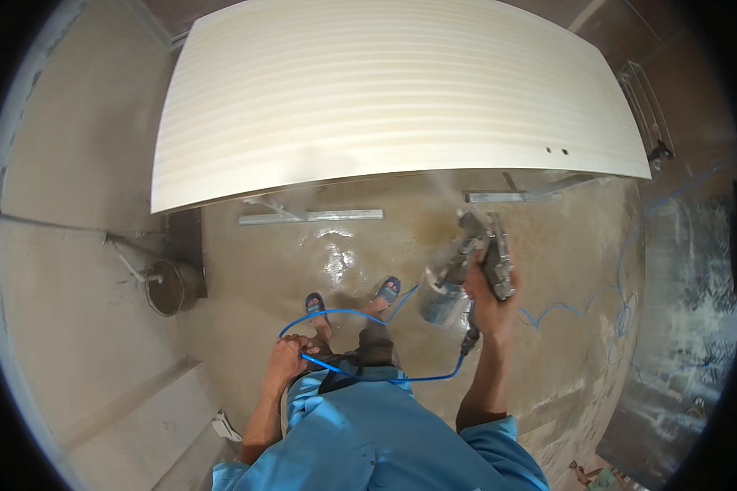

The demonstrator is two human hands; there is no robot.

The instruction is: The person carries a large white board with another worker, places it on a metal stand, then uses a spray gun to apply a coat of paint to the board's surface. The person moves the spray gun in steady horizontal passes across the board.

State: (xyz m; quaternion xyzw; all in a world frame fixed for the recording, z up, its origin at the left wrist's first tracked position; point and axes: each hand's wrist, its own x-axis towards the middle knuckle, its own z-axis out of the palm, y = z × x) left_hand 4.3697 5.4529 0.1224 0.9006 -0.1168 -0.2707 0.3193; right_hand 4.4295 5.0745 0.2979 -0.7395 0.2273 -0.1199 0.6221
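My right hand (493,304) is wrapped round the handle of a metal spray gun (498,260), held out in front of me to the right. A paint-smeared cup (441,301) sits on the gun's left side. Faint mist hangs between the gun and the near edge of a large white door-like panel (393,98), which has fine ribs and two small holes near its right end. From the gun's lower end a blue air hose (336,312) runs across my waist. My left hand (287,358) is closed on a loop of it by my left hip.
Metal stand feet (311,216) show beneath the panel. A dirty bucket (168,288) stands by the left wall. More blue hose lies in loops (622,317) on the floor at right. Part of another person (604,479) shows at the lower right edge. The floor looks wet.
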